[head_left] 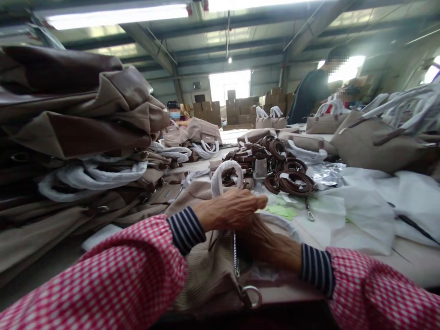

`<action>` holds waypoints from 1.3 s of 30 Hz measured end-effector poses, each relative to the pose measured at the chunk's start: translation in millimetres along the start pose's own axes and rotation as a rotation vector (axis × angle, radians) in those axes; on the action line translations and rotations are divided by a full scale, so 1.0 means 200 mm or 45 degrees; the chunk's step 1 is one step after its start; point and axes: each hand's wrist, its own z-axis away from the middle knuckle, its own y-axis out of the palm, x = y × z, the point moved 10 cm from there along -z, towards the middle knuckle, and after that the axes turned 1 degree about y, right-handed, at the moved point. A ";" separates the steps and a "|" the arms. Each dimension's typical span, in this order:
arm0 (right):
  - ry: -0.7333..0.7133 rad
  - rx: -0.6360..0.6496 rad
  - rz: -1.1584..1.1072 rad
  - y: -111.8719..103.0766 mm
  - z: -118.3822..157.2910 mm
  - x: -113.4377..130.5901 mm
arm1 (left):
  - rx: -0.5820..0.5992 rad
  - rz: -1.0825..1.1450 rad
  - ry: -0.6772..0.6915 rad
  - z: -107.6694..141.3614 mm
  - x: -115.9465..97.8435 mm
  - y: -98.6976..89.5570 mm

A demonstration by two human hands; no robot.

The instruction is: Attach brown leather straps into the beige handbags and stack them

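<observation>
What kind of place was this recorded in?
Probably a handbag factory's finishing or packing area: stacked handbags with wrapped handles, a pile of coiled brown straps on the table, and cardboard boxes piled at the back.

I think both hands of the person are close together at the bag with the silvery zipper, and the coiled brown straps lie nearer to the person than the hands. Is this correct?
Not quite: the head view shows the coiled brown straps beyond the hands, farther from the person. The left hand and right hand are close together at the bag with the silvery zipper.
</observation>
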 end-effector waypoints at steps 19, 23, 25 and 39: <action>-0.068 0.206 0.268 -0.04 0.00 0.09 | 0.214 -0.109 0.109 0.07 0.16 0.23; -0.038 0.221 0.230 -0.05 0.01 0.07 | 0.185 -0.056 0.105 0.10 0.25 0.20; -0.014 0.248 0.198 -0.06 0.01 0.06 | 0.190 0.065 0.098 0.15 0.30 0.18; 0.474 0.485 0.033 -0.04 -0.13 -0.15 | 0.106 0.233 0.045 0.35 0.31 0.20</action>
